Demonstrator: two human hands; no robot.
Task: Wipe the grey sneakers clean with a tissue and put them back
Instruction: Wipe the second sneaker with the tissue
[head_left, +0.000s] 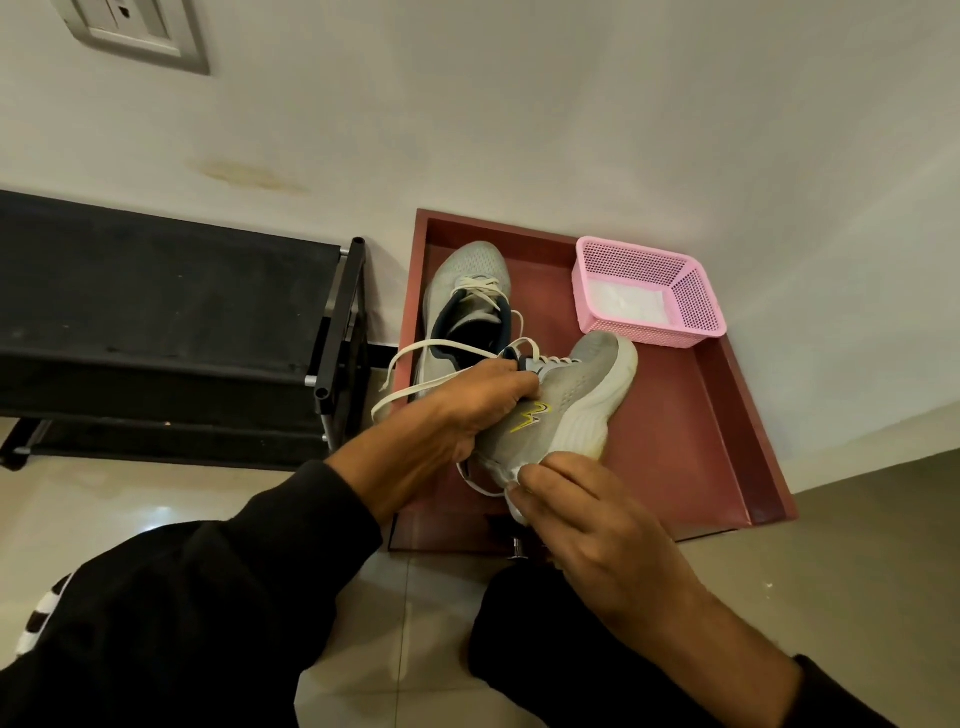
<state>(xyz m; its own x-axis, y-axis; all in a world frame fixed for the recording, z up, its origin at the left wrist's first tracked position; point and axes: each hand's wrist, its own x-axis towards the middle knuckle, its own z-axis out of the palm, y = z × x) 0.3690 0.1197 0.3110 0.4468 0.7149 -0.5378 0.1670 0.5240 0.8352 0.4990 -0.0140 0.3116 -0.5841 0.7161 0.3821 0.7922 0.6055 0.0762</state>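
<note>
One grey sneaker (571, 400) with a white sole and a yellow logo is held tilted on its side above the red-brown tray (691, 415). My left hand (467, 410) grips it at the collar, fingers inside the opening. My right hand (587, 514) pinches a white tissue (511, 480) against the heel. The second grey sneaker (467, 296) lies flat in the tray's far left part, toe toward the wall, its white laces trailing over the tray's left edge.
A pink mesh basket (649, 291) holding white tissues sits in the tray's far right corner. A black shoe rack (171, 332) stands to the left against the white wall. My dark-trousered knees are below, on the glossy tiled floor.
</note>
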